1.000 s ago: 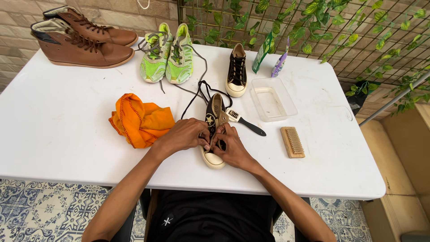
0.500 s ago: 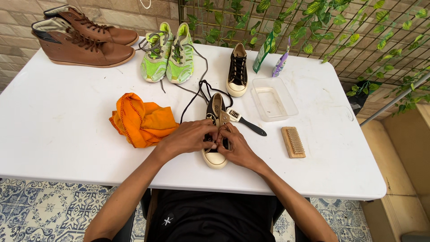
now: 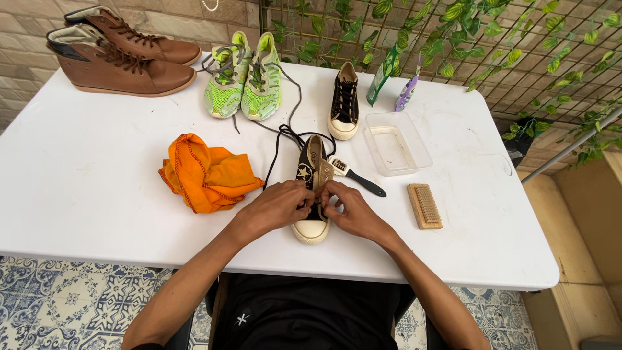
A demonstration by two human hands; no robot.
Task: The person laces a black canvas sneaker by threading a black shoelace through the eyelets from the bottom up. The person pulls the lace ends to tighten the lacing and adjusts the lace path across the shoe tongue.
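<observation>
A black high-top sneaker (image 3: 313, 170) with a cream toe cap lies toe towards me near the table's front edge. My left hand (image 3: 280, 206) and my right hand (image 3: 346, 209) meet over its middle, fingers pinched at the lacing area. A black lace (image 3: 277, 144) trails from the shoe's top towards the back. The fingers hide what exactly they pinch.
On the white table (image 3: 97, 168): an orange cloth (image 3: 206, 172), a black-handled small brush (image 3: 355, 175), a wooden brush (image 3: 425, 205), a clear tray (image 3: 396, 142), the matching black sneaker (image 3: 344, 101), green running shoes (image 3: 245, 76), brown boots (image 3: 116, 52), two pouches (image 3: 394, 78).
Both hands stay at the sneaker's lacing with only slight finger movement. Nothing else has shifted.
</observation>
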